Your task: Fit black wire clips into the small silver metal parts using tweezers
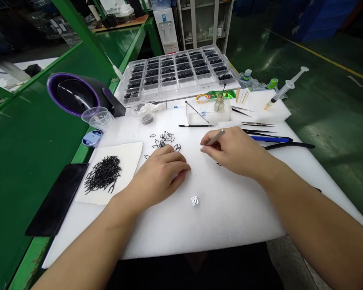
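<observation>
My left hand (pixel 161 173) rests on the white foam board (pixel 230 217), its thumb and fingers pinched together. Whatever lies between those fingertips is too small to make out. Just beyond it is a loose spread of small black fork-shaped pieces (pixel 166 139), partly covered by the hand. My right hand (pixel 234 151) is closed around slim silver tweezers (pixel 216 137), whose tips are hidden by the fingers. A small dark-red bit (pixel 219 164) shows under that hand. Nearer to me lies a small shiny square (pixel 195 200). On the left, a pile of black forked pieces (pixel 103 174) covers a white sheet (pixel 133 155).
A divided clear tray (pixel 196 82) of black parts stands at the back. Several tweezers (pixel 258 124) and blue-handled pliers (pixel 272 139) lie right, below a syringe (pixel 286 89). A small glass bottle (pixel 219 104) stands behind my hands; a black-purple device (pixel 78 94) and clear cup (pixel 97 117) are left.
</observation>
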Demonstrator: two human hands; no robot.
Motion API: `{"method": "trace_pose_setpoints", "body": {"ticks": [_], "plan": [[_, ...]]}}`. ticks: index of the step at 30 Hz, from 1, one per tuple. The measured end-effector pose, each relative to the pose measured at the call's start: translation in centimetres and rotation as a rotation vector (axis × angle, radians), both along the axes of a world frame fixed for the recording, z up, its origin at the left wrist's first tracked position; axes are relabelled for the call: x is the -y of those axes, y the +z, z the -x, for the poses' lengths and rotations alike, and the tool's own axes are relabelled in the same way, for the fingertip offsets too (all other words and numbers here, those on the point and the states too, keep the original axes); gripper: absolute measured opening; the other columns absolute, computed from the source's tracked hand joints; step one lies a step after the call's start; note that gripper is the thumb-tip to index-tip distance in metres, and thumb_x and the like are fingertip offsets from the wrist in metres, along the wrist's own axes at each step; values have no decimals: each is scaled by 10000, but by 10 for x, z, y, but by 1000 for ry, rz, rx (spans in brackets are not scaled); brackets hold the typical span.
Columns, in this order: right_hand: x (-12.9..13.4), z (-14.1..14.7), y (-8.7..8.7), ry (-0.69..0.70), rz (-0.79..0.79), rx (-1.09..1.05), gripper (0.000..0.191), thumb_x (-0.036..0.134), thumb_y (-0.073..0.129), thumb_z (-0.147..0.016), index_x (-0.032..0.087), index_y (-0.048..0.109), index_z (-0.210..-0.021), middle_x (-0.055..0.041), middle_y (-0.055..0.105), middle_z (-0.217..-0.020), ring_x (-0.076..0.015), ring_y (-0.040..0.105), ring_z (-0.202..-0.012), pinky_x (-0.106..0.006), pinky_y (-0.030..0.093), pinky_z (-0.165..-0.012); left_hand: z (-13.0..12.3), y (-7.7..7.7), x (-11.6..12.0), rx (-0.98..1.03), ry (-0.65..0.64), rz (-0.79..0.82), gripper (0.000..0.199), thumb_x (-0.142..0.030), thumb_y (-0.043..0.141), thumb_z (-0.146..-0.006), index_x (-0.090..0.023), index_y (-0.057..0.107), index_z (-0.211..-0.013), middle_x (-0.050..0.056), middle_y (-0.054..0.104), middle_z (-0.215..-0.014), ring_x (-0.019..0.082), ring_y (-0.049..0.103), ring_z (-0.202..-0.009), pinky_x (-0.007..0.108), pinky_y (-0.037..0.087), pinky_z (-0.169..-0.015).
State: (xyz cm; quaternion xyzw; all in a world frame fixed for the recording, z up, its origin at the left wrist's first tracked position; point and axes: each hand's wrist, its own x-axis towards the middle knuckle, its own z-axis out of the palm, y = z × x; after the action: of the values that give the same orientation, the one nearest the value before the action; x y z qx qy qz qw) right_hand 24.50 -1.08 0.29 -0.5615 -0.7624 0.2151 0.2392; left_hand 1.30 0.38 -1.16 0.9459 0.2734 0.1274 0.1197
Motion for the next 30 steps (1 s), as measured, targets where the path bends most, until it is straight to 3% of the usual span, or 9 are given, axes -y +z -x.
{"method": "trace_pose_setpoints", "body": {"ticks": [7, 13, 18, 24, 30], "plan": [[4, 4, -5, 15, -30, 14, 177, 152, 663, -882, 183, 817, -963, -73, 767, -1018, -224, 699, -911, -337, 508, -808, -7, -4, 2, 40, 52, -50, 187, -120, 580, -886, -172, 751, -834, 54, 744, -836, 219, 524, -784, 395, 489, -738], [13, 5, 0, 94, 27, -238, 150, 239, 669, -914, 238, 802, -984, -1, 816, -994, -206, 754, -928, -307, 576, -823, 2, 9, 5, 116, 112, -30, 165, -157, 564, -896, -194, 717, -847, 55, 721, -838, 217, 590, -799, 394, 508, -735], [13, 14, -8, 247, 71, -282, 125, 86, 679, -824, 193, 743, -835, 8, 785, -848, -160, 727, -794, -262, 563, -728, 14, 17, 16, 96, -16, 205, 100, -209, 630, -878, -228, 725, -903, -3, 647, -690, 143, 563, -568, 323, 437, -512], [10, 14, -9, 262, 109, -184, 180, 41, 672, -772, 203, 746, -794, 37, 757, -758, -133, 695, -700, -233, 531, -632, 9, 11, 26, -18, -113, 316, 124, -317, 712, -845, -247, 742, -943, 11, 676, -727, 193, 627, -627, 373, 460, -552], [8, 13, -9, 351, 83, -115, 216, 49, 655, -787, 240, 756, -789, 33, 791, -845, -168, 724, -782, -275, 559, -702, 4, 4, 30, -58, -130, 290, 55, -309, 701, -860, -262, 728, -857, -11, 676, -707, 182, 610, -596, 373, 453, -535]]}}
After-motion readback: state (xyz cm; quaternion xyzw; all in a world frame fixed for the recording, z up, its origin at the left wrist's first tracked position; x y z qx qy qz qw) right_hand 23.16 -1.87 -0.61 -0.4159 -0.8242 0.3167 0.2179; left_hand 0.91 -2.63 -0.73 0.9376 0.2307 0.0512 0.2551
